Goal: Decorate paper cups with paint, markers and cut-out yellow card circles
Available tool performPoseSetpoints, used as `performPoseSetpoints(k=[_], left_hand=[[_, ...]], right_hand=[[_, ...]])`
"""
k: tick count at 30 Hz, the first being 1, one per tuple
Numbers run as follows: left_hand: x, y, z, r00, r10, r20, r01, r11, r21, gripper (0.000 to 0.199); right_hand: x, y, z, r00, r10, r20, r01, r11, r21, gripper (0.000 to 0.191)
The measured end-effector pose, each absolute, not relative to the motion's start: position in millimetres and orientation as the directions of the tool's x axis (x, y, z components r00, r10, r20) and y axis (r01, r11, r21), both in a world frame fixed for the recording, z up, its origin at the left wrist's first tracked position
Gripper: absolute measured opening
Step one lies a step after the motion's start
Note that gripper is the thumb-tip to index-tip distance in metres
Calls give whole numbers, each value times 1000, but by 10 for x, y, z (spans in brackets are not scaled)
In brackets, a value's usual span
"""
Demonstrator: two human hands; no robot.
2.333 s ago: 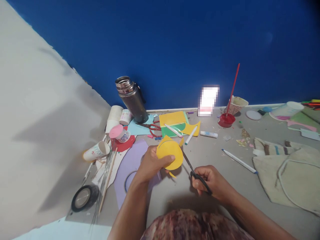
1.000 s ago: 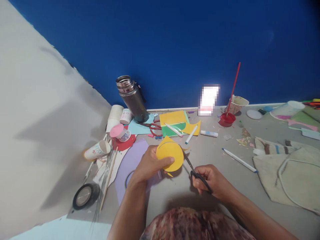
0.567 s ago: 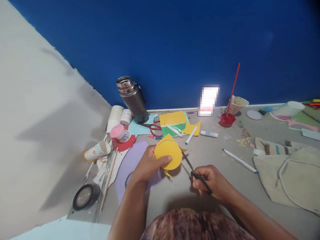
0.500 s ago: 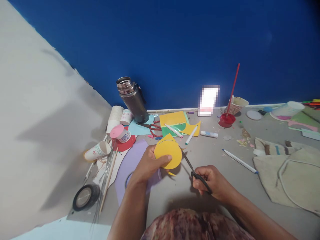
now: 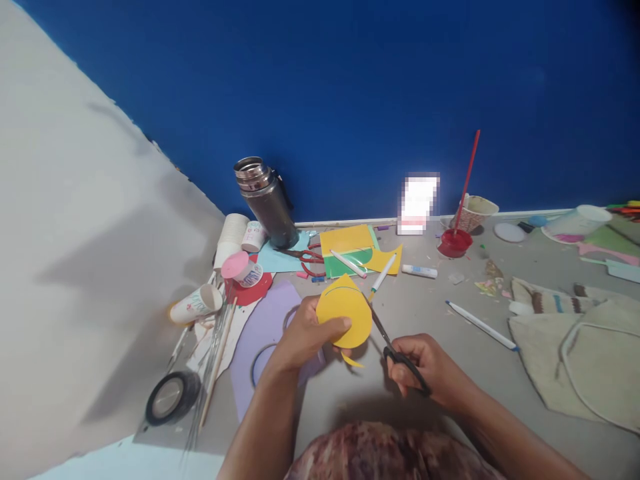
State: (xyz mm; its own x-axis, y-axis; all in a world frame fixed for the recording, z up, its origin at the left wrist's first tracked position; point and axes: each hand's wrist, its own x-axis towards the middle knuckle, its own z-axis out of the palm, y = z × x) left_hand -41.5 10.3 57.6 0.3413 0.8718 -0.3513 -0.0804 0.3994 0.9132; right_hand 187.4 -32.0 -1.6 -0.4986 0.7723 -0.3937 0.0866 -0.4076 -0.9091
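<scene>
My left hand [image 5: 313, 331] grips a yellow paper piece [image 5: 347, 307] with the thumb on top. Its lower edge is cut round, its top still comes to a point, and a curved line is drawn near that top. A thin yellow strip [image 5: 353, 361] hangs below it. In my right hand [image 5: 415, 363] are black-handled scissors [image 5: 381, 325], fingers through the handles; their blades meet the paper's right edge. Purple paper [image 5: 250, 333] lies under and beside my left forearm.
Behind the hands are markers [image 5: 384, 275], red-handled scissors [image 5: 313, 255] and yellow sheets [image 5: 345, 238]. A metal flask [image 5: 267, 210] and paper cups [image 5: 197, 303] stand left. Rightward are a red paint pot [image 5: 455, 244], a blue-tipped marker [image 5: 481, 325] and a cloth bag [image 5: 560, 360].
The yellow paper and my left hand have shifted slightly right and down. The scissors have moved a little with them and their blades look more closed. The strip hangs lower.
</scene>
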Motion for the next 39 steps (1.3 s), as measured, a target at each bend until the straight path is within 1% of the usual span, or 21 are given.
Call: performPoseSetpoints(k=[7, 14, 17, 23, 30, 39], left_hand=[[-402, 82, 600, 372, 856, -359, -95, 419, 903, 40], [-435, 69, 580, 354, 865, -356, -82, 408, 909, 35], [-455, 70, 559, 349, 870, -348, -73, 395, 916, 37], [-445, 92, 581, 348, 868, -353, -75, 401, 913, 44], [-426, 87, 597, 355, 864, -356, -75, 406, 911, 45], [-429, 78, 579, 353, 866, -353, -66, 400, 914, 42]], right_hand=[[1885, -313, -13, -502, 772, -389, 97, -397, -913, 60], [1886, -317, 2, -494, 769, -406, 125, -399, -908, 54], [1886, -320, 6, -489, 768, -414, 145, -396, -907, 50], [1877, -319, 38, -491, 771, -406, 132, -395, -909, 58], [1874, -324, 16, -492, 774, -398, 118, -394, -912, 64], [1873, -308, 49, -502, 764, -405, 131, -396, -909, 61]])
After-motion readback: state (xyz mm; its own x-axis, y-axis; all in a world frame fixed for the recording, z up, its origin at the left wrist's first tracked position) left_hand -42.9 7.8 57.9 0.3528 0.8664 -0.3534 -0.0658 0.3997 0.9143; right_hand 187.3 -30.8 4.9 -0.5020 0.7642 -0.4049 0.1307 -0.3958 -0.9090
